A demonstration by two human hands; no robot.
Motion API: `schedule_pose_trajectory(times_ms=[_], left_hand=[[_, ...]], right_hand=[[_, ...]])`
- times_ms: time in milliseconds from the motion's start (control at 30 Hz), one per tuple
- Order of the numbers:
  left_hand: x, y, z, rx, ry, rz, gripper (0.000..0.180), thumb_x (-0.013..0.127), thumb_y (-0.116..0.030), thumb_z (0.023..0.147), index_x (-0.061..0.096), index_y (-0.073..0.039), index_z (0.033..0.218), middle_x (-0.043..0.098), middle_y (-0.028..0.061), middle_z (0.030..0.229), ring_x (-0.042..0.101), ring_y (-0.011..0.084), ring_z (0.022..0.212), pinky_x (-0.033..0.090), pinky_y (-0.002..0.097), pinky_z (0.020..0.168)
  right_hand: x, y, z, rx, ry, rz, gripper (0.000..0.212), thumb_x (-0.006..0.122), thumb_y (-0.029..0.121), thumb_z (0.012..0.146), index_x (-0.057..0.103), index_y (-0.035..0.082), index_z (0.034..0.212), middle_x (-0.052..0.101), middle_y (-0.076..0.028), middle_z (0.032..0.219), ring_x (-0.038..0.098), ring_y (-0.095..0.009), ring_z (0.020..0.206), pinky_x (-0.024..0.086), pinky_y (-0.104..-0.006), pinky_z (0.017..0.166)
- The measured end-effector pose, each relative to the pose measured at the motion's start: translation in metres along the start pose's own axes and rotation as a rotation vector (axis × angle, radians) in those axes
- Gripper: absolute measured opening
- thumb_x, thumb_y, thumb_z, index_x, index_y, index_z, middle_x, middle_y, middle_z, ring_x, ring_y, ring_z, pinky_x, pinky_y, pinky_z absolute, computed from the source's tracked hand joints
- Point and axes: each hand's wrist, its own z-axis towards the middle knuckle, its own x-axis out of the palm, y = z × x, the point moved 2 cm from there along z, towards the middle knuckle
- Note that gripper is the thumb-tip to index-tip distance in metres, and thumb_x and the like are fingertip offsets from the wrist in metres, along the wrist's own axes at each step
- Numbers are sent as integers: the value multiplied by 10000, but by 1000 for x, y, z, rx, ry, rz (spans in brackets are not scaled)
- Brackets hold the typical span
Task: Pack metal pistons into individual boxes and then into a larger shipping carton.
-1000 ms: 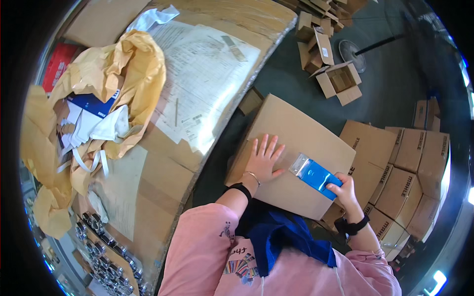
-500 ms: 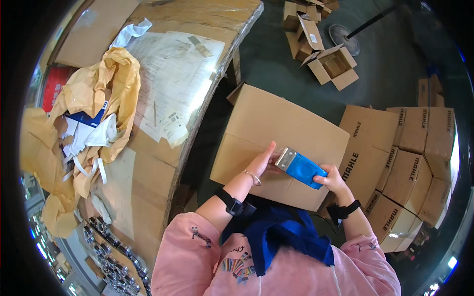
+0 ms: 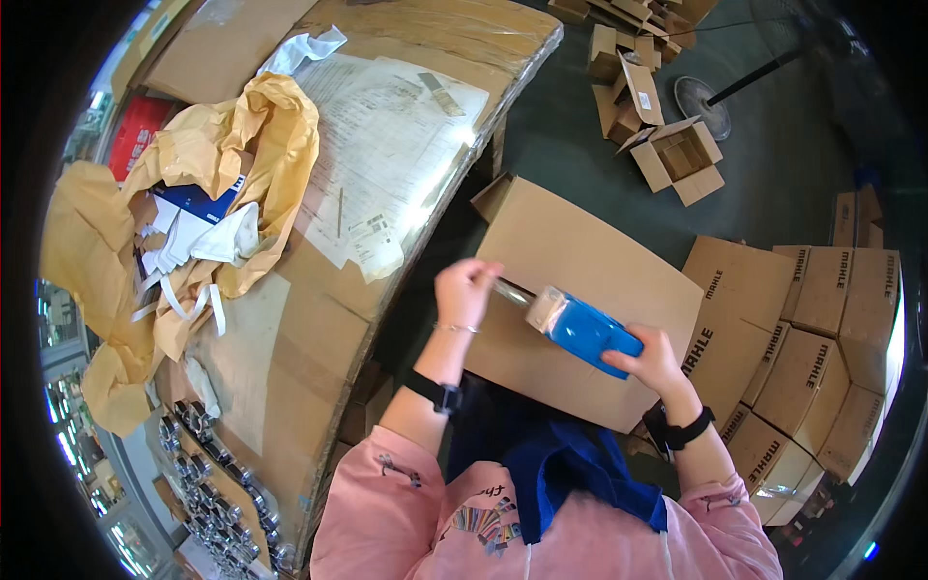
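My right hand (image 3: 654, 360) grips a blue handheld tape dispenser (image 3: 586, 333) with a pale metal cutting end. A short strip of clear tape (image 3: 512, 293) stretches from that end to my left hand (image 3: 464, 291), whose fingers are pinched on it. Both hands are over a large brown cardboard box (image 3: 592, 242) in front of me. A flap (image 3: 491, 199) sticks out at the box's far left corner. The dispenser and the strip are slightly blurred by motion.
To the left, a cardboard-covered table (image 3: 319, 300) holds crumpled brown paper (image 3: 280, 116), white scraps and several metal parts (image 3: 217, 493). Stacked cartons (image 3: 797, 367) stand at the right. Opened boxes (image 3: 681, 159) and a round stand base (image 3: 703, 106) are on the far floor.
My left hand has moved left and up from the dispenser's cutting end, drawing out a strip of tape between them. My right hand still holds the dispenser. The whole view has shifted slightly.
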Motion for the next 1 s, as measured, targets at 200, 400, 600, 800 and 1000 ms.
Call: schedule_pose_trajectory(times_ms=[200,400,600,800,1000], left_hand=[[-25,29,25,-137,-273,-24,231,663,-217,789,631,12,774,582,72,603,502,135,520,422,271,528],[-12,40,31,-211,-192,108,274,637,-259,809,611,9,757,598,90,632,539,164,560,431,289,566],[-1,90,43,-160,-155,421,522,673,-353,763,520,-55,1164,608,178,1008,586,295,901,458,342,779],[34,132,49,-801,182,-341,875,667,-438,756,206,-66,1400,519,203,1199,530,295,1068,429,367,886],[16,154,63,-553,220,208,486,643,-312,810,523,-2,1165,603,165,1078,581,246,975,455,344,843]], right_hand=[[39,57,43,-45,-37,-47,396,745,347,657,656,-5,816,620,-129,653,603,-185,577,479,-296,578],[43,60,56,0,-29,-108,437,726,397,658,662,-6,815,618,-147,638,616,-228,584,483,-322,578],[52,61,69,12,7,-175,443,717,414,664,669,10,838,632,-144,663,624,-248,603,491,-331,604],[31,31,50,-60,82,-99,384,715,366,707,664,7,836,639,-122,678,619,-212,618,483,-307,624],[-43,-25,-35,63,45,-87,406,726,397,692,658,4,763,624,-124,639,609,-206,580,478,-307,581]])
